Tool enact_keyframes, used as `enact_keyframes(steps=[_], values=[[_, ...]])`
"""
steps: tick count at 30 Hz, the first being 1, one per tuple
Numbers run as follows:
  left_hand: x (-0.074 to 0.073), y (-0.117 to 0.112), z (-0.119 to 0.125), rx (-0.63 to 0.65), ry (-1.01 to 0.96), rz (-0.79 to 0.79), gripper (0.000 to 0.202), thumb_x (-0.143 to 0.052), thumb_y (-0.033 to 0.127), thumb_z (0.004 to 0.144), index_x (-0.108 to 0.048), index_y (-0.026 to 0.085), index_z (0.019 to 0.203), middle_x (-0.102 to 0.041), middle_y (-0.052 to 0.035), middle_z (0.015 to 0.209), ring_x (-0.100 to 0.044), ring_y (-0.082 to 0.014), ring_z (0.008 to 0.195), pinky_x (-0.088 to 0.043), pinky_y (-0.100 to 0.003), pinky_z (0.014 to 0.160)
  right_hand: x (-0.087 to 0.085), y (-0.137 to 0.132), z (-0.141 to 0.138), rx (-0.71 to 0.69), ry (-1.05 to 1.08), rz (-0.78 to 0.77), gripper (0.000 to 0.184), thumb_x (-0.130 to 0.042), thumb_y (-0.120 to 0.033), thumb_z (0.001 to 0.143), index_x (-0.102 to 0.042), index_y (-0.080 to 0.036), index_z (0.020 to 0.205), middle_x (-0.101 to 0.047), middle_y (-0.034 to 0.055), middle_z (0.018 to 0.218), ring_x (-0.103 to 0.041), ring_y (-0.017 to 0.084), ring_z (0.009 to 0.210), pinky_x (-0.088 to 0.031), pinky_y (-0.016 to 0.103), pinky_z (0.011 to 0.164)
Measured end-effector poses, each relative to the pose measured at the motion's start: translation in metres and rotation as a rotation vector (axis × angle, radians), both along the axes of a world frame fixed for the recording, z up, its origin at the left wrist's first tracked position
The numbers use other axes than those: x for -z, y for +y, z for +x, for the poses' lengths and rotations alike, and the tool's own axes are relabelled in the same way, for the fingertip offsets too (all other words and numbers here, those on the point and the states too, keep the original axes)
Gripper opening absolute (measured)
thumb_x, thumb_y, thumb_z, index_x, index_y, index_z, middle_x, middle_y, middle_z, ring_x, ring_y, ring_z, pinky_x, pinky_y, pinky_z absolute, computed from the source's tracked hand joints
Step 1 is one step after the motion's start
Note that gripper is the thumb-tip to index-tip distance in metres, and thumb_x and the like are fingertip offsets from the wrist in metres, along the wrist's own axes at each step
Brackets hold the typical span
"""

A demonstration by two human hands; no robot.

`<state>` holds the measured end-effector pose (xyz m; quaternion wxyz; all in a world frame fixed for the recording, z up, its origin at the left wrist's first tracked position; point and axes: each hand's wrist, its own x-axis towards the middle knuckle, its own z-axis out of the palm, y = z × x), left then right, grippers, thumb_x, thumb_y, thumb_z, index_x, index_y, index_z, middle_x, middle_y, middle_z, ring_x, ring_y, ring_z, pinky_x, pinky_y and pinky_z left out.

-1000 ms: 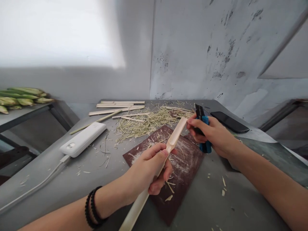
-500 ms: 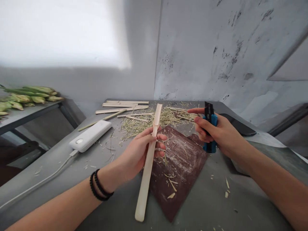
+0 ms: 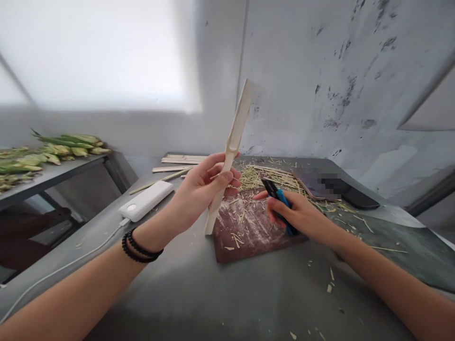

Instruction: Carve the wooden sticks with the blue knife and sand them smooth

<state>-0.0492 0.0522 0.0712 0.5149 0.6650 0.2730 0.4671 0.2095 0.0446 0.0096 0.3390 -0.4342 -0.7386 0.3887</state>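
Observation:
My left hand is closed around a pale bamboo strip near its middle, just below the raised node. The strip is held up and tilted, its upper end in front of the wall and its lower end by the left edge of a brown sheet of sandpaper. In my right hand is a blue and black utility knife, held above the sandpaper's right part and apart from the strip. The index finger points out beside the knife. White dust and thin shavings lie on the sandpaper.
A heap of bamboo shavings lies behind the sandpaper, with more bamboo strips at the back left. A white power bank with a cable stands left. Phones lie right. Corn cobs rest on a side table.
My left hand has raised the bamboo strip, tipping its far end upward. My right hand has moved left and down with the utility knife. The view has shifted, showing more of the phones.

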Motion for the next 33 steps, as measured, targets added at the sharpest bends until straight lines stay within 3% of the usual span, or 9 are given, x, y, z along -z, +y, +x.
enact_keyframes(steps=[4, 9, 15, 17, 19, 22, 27, 31, 33], values=[[0.023, 0.004, -0.016, -0.128, 0.309, 0.071, 0.025, -0.062, 0.042, 0.097, -0.068, 0.017, 0.102, -0.065, -0.0024, 0.088, -0.06, -0.0146, 0.081, -0.051, -0.026, 0.072, 0.002, 0.0, -0.004, -0.065, -0.018, -0.051, 0.05, -0.048, -0.061, 0.1, -0.064, -0.02, 0.123, -0.062, -0.0016, 0.071, -0.051, 0.013, 0.055, -0.041, 0.028, 0.056], [0.031, 0.014, -0.024, -0.163, 0.446, 0.058, 0.026, -0.061, 0.043, 0.096, -0.065, 0.017, 0.098, -0.062, -0.0001, 0.081, -0.056, -0.0119, 0.069, -0.046, -0.022, 0.06, 0.0, -0.004, -0.008, -0.076, -0.108, 0.054, 0.046, -0.048, -0.058, 0.102, -0.066, -0.022, 0.125, -0.063, -0.0013, 0.071, -0.053, 0.013, 0.057, -0.041, 0.027, 0.057], [0.025, 0.02, -0.003, 0.037, 0.633, 0.057, 0.024, -0.05, 0.043, 0.101, -0.061, 0.021, 0.102, -0.069, 0.0003, 0.078, -0.056, -0.0098, 0.045, -0.042, -0.021, 0.043, -0.024, -0.018, -0.002, 0.228, -0.587, 0.935, 0.036, -0.05, -0.028, 0.101, -0.063, -0.03, 0.135, -0.069, 0.0069, 0.112, -0.063, 0.017, 0.076, -0.038, 0.028, 0.061], [0.021, 0.018, 0.004, 0.09, 0.699, 0.106, 0.02, -0.054, 0.038, 0.099, -0.066, 0.022, 0.101, -0.069, 0.0006, 0.074, -0.054, -0.0093, 0.044, -0.039, -0.021, 0.043, -0.035, -0.019, 0.003, 0.268, -0.819, 1.036, 0.039, -0.05, -0.021, 0.097, -0.064, -0.029, 0.132, -0.066, 0.0096, 0.128, -0.061, 0.018, 0.074, -0.036, 0.031, 0.062], [0.014, 0.017, 0.009, 0.127, 0.749, 0.164, 0.018, -0.057, 0.034, 0.097, -0.07, 0.022, 0.1, -0.071, -0.0004, 0.075, -0.056, -0.0102, 0.05, -0.039, -0.021, 0.047, -0.044, -0.016, 0.008, 0.188, -0.928, 0.977, 0.029, -0.054, -0.022, 0.095, -0.068, -0.026, 0.12, -0.067, 0.0096, 0.128, -0.06, 0.019, 0.073, -0.036, 0.033, 0.064], [-0.001, 0.019, 0.005, 0.201, 0.818, 0.199, 0.016, -0.064, 0.033, 0.094, -0.074, 0.024, 0.101, -0.074, -0.0014, 0.078, -0.062, -0.0124, 0.059, -0.04, -0.021, 0.051, -0.049, -0.01, 0.014, 0.002, -0.939, 0.759, 0.009, -0.058, -0.025, 0.093, -0.065, -0.024, 0.087, -0.07, 0.0027, 0.089, -0.056, 0.017, 0.066, -0.031, 0.03, 0.057], [-0.026, 0.034, -0.026, 0.272, 0.836, 0.07, 0.021, -0.071, 0.038, 0.092, -0.072, 0.023, 0.107, -0.074, -0.0023, 0.078, -0.067, -0.0143, 0.059, -0.049, -0.021, 0.048, -0.051, -0.018, 0.019, -0.048, -0.722, 0.276, 0.043, -0.051, -0.051, 0.1, -0.044, -0.023, 0.068, -0.05, -0.0038, 0.06, -0.041, 0.013, 0.055, -0.027, 0.028, 0.053], [-0.02, 0.038, -0.032, 0.106, 0.263, -0.413, 0.029, -0.087, 0.029, 0.078, -0.072, 0.015, 0.098, -0.075, -0.0079, 0.087, -0.073, -0.0188, 0.076, -0.062, -0.029, 0.071, -0.048, -0.04, 0.007, 0.04, -0.51, 0.046, 0.051, -0.046, -0.065, 0.098, -0.039, -0.022, 0.07, -0.047, -0.0032, 0.064, -0.038, 0.012, 0.058, -0.028, 0.028, 0.053], [-0.007, 0.033, -0.02, 0.068, 0.121, -0.448, 0.024, -0.084, 0.031, 0.082, -0.07, 0.015, 0.092, -0.073, -0.0064, 0.094, -0.072, -0.0154, 0.083, -0.061, -0.027, 0.082, -0.045, -0.052, -0.007, 0.019, -0.426, -0.031, 0.049, -0.046, -0.062, 0.099, -0.043, -0.022, 0.071, -0.048, -0.003, 0.066, -0.039, 0.012, 0.061, -0.029, 0.028, 0.055]])
